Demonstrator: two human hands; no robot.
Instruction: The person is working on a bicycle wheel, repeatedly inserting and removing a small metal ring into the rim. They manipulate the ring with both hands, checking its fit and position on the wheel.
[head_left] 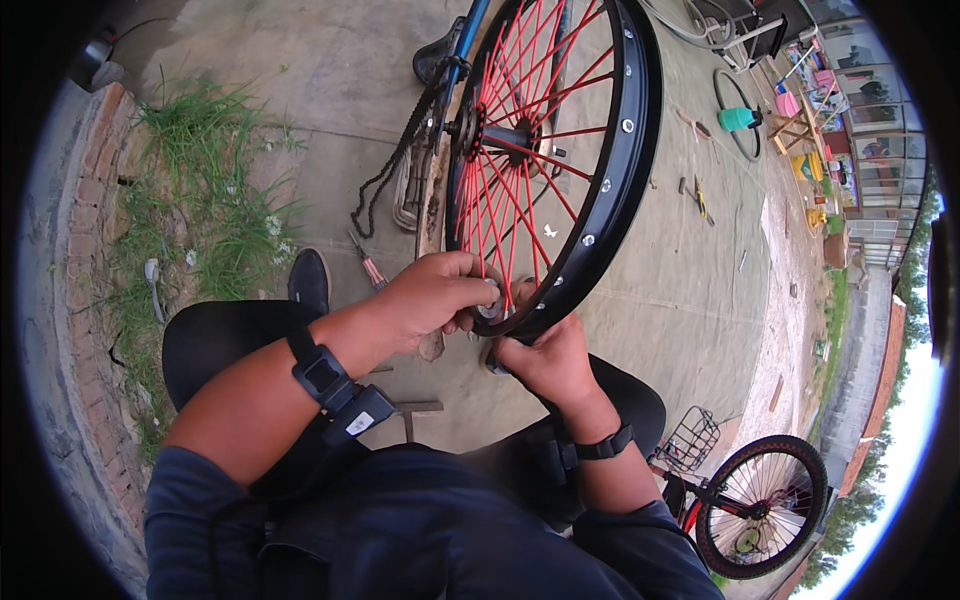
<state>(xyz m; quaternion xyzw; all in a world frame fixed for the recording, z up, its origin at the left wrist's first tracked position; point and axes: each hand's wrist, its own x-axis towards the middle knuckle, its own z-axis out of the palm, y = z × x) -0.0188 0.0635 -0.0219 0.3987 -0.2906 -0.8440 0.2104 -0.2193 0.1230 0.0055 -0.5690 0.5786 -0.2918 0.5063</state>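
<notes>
Head view shows a brick edge (88, 215) and grass (205, 165) well left of the red-spoked wheel (512, 143), with a chain (404, 147) hanging just beside it. The left hand (435, 295) has its grip pinched on a small grey piece (489, 309) at the wheel's near edge; the right hand (555, 362) has its grip wrapped around the wheel's rim (612, 190). Right of the wheel, concrete floor (665, 290) leaves side room, with pliers (703, 202) well apart and a bicycle (760, 507) farther out.

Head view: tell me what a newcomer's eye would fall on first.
The red-spoked black wheel dominates the upper middle, with the left hand and right hand at its lower rim. Next come the bicycle at lower right and the turquoise container at upper right.
</notes>
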